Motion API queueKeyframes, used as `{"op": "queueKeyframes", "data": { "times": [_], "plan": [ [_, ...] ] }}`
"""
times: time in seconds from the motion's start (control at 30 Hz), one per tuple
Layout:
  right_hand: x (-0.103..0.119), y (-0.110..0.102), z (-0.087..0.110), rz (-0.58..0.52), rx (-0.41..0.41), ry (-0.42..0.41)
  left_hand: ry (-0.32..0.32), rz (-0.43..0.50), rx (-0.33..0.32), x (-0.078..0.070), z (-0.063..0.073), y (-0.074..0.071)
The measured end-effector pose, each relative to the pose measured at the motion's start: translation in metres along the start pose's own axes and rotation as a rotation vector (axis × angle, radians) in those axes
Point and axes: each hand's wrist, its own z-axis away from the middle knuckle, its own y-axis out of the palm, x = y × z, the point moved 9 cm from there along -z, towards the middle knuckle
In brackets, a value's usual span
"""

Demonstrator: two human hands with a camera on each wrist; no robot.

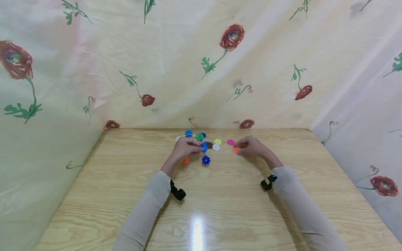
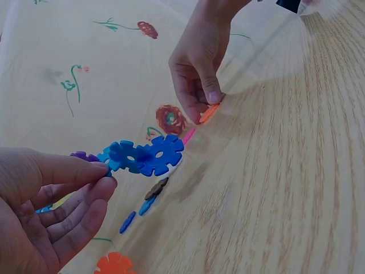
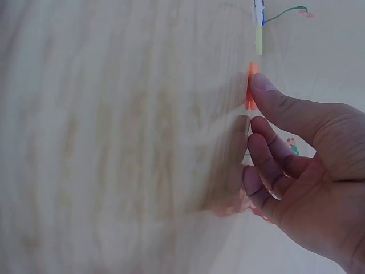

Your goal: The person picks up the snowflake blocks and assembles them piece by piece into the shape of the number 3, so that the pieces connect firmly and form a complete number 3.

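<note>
My left hand [image 1: 185,147] holds a joined piece of notched plastic snowflake discs, pinching it between thumb and fingers at a light-blue disc [image 2: 121,155]. A dark-blue disc [image 2: 161,155] sticks out at the end of that piece, and a green disc [image 1: 199,137] shows beyond the fingers. Over to the right, my right hand [image 1: 252,146] has its thumb and fingertips at an orange disc [image 1: 235,150] low on the table, gripping it by the edge. The right thumb [image 3: 264,83] lies against this disc; the other fingers are bent close to the tabletop.
Loose discs lie between the hands: pink [image 1: 230,142], yellow [image 1: 217,141], white [image 1: 216,147] and brown [image 1: 209,145]. Another orange disc [image 1: 186,160] is beside the left wrist. The wooden table [image 1: 220,202] ends at a flowered cloth [image 1: 176,69] behind.
</note>
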Motion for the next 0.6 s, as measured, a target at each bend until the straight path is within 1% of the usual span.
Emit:
{"op": "queueKeyframes", "data": {
  "times": [0.17, 0.4, 0.6],
  "plan": [
    [0.002, 0.0, 0.0, -0.01, -0.014, 0.008, -0.008, 0.0, 0.001, -0.001, 0.0, 0.0],
    [0.004, 0.005, 0.001, -0.079, -0.014, 0.04, 0.002, -0.019, 0.002, -0.002, 0.0, 0.001],
    [0.012, 0.009, -0.001, -0.139, -0.026, 0.007, -0.002, -0.013, 0.007, 0.0, 0.0, 0.001]
  ]
}}
